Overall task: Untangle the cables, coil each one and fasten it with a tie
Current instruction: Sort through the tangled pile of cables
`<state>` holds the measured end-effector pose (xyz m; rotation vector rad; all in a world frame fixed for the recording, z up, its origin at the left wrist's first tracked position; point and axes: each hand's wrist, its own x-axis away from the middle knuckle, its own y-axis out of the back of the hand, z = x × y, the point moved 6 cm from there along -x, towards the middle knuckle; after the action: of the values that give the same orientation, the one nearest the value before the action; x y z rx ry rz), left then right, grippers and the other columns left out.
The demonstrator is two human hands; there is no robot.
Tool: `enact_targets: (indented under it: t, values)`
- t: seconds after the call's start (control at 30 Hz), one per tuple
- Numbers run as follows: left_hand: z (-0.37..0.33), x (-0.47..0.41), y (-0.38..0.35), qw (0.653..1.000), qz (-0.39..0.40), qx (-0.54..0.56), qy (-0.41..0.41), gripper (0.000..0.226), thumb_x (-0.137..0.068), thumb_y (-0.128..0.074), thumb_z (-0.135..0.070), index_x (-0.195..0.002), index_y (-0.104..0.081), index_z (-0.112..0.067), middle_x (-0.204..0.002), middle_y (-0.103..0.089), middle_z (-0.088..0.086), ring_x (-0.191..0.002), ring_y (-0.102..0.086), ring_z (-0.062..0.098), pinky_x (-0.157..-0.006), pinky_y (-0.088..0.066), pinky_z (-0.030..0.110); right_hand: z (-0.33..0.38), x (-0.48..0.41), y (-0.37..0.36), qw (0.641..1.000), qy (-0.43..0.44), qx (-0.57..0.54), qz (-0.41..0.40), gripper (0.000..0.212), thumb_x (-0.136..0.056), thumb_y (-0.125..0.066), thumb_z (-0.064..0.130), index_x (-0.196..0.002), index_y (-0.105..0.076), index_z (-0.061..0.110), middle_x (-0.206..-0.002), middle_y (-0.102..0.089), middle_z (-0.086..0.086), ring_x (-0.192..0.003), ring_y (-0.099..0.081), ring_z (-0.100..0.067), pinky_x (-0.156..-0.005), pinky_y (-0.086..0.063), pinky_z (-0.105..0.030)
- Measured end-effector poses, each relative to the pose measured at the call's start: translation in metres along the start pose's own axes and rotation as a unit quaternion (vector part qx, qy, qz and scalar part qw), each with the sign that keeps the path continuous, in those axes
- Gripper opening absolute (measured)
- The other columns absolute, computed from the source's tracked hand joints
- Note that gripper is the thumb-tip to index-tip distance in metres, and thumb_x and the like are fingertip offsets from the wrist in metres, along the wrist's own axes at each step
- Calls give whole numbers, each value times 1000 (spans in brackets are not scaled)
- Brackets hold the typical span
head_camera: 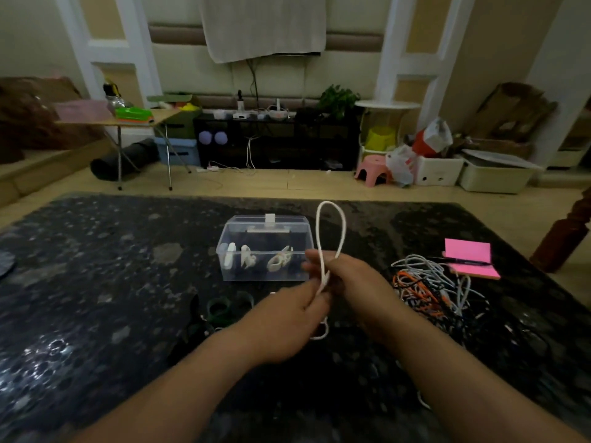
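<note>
A white cable (pixel 321 247) is held above a dark table (pixel 96 282), its loop standing upright. It is pinched by the left hand (pixel 287 318) and gripped by the right hand (pixel 355 282), and its lower part is mostly hidden behind them. A tangle of cables (pixel 431 282) lies just right. The white contents of the clear box (pixel 265 251) behind are hard to make out.

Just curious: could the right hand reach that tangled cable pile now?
Probably yes: the cable pile lies just beside the right hand, nothing between, though that hand grips the white cable.
</note>
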<state>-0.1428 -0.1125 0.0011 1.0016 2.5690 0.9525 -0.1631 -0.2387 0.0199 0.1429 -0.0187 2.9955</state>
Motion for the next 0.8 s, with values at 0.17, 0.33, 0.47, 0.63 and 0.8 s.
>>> enact_targets:
  t: [0.17, 0.33, 0.47, 0.63, 0.8]
  values:
    - [-5, 7, -20, 989, 71, -127, 10, 43, -109, -25, -56, -125, -58, -33, -122, -70, 7, -109, -68, 30, -100, -53, 49, 6, 10, -5, 994, -15, -103, 41, 38, -108, -45, 25, -110, -78, 7, -84, -75, -12, -94, -77, -31, -90, -56, -43]
    - [4, 5, -15, 998, 41, -29, 41, 35, -105, -41, -55, -124, -63, -35, -113, -74, -3, -102, -70, 16, -96, -56, 45, 4, 7, 2, 994, 17, -104, -12, 39, -111, -45, 30, -91, -74, 12, -64, -46, -1, -69, -52, -22, -80, -48, -45]
    - [-1, 8, 1, 966, -199, -158, -52, 36, -89, -53, -59, -114, -58, -33, -114, -57, -13, -109, -53, 9, -92, -48, 35, 14, 0, 26, 972, 42, -207, -98, 35, -112, -44, 33, -90, -61, 11, -62, -43, 2, -63, -46, -17, -73, -46, -39]
    - [-15, 20, -11, 971, -115, 186, 93, 57, -104, -46, -61, -85, -76, -16, -75, -77, 1, -69, -70, 15, -75, -55, 40, 28, 4, 39, 940, 47, -310, -132, 39, -109, -46, 47, -86, -55, 16, -62, -40, 2, -60, -47, -14, -74, -49, -36]
    - [-2, 9, -20, 849, -92, 497, 154, 53, -108, -47, -45, -134, -65, -1, -121, -75, 21, -111, -71, 37, -103, -53, 48, 17, 10, 13, 964, 7, -261, -54, 40, -108, -49, 47, -82, -55, 16, -63, -41, 0, -62, -48, -17, -73, -47, -39]
